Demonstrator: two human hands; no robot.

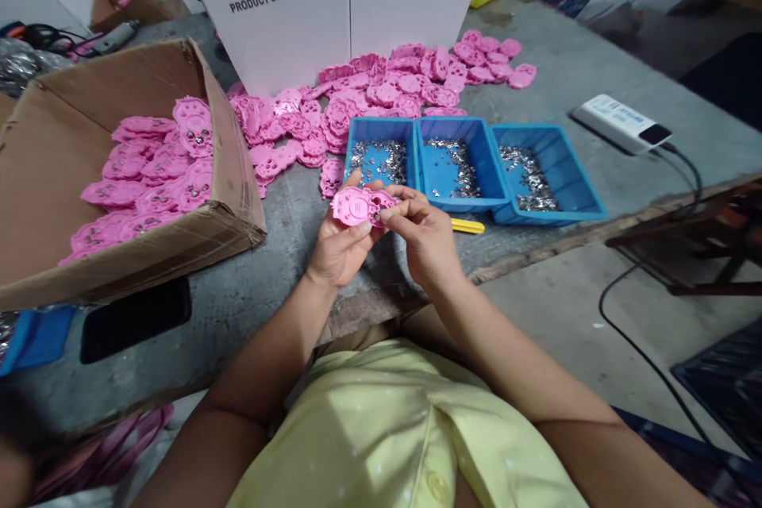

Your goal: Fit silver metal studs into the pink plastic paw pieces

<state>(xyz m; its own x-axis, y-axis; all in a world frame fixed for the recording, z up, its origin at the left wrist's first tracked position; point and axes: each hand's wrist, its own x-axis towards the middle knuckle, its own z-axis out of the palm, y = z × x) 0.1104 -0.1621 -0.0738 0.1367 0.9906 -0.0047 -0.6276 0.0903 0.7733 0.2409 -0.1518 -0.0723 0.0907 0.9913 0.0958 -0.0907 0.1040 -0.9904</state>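
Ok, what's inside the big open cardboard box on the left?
The cardboard box holds a heap of pink plastic pieces, several with small shiny parts on them. The top pieces cover whatever lies beneath, so the bottom of the heap can't be seen.

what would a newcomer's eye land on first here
Probably the bright pink pieces heaped across the grey table, in front of the printed white carton. Next, three blue bins of shiny bits before that heap, and one pink piece held in the left grip, the right grip at its end.
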